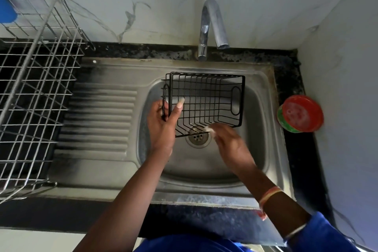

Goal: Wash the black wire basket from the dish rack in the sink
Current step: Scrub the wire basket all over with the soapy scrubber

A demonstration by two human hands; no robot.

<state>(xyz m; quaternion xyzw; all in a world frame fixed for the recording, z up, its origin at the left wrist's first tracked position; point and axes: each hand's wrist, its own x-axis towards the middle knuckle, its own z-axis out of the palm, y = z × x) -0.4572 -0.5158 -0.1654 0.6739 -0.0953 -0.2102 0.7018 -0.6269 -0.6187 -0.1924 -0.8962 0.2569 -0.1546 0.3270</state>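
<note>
Gripping the black wire basket (206,100), your left hand (161,127) curls round its left end; your right hand (231,145) is at its near rim, grip too blurred to tell.

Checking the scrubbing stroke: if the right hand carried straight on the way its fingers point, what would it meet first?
The black wire basket. The right hand points up and left at the basket's near bottom edge and seems to be touching it. The hand is blurred, so depth is uncertain.
</note>
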